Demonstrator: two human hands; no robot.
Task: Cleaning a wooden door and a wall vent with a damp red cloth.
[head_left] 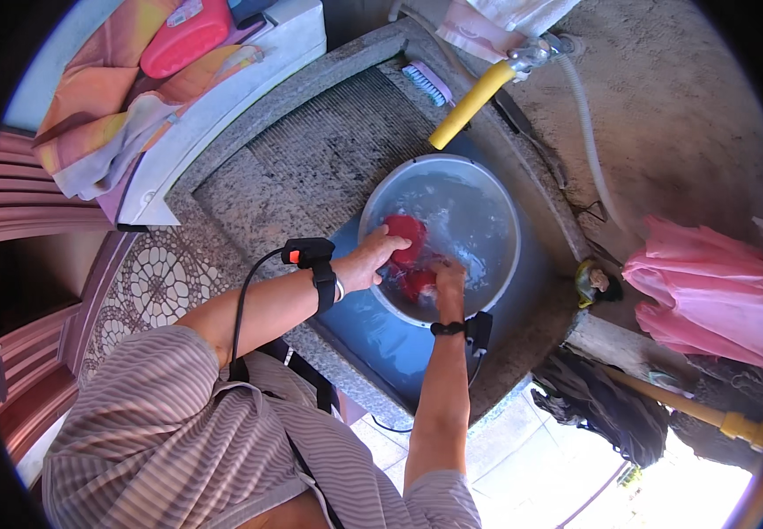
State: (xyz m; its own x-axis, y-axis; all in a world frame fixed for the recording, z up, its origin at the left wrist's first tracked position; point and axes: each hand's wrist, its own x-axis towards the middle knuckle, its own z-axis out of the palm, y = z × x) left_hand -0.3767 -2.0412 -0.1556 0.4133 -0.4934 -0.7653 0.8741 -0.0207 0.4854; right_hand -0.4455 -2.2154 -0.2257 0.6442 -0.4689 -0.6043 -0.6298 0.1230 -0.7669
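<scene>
A round basin [512, 264] of cloudy water stands in the stone laundry sink [302, 152]. My left hand [376, 254] reaches over the basin's near left rim and grips a red rounded object [404, 237], thumb on top. My right hand [449, 276] is partly under water, its fingers on a second red piece [416, 285]. Whether the two red pieces are joined, I cannot tell; ripples and glare blur them. Bluish water [375, 350] lies in the sink around the basin.
A yellow spout hose [474, 104] on a metal tap hangs above the basin's far rim. On the ribbed washboard's far corner lies a scrub brush [429, 82]. A white machine [223, 99] bears a cloth and a red bottle [189, 36]. Pink plastic bags [705, 291] hang at right.
</scene>
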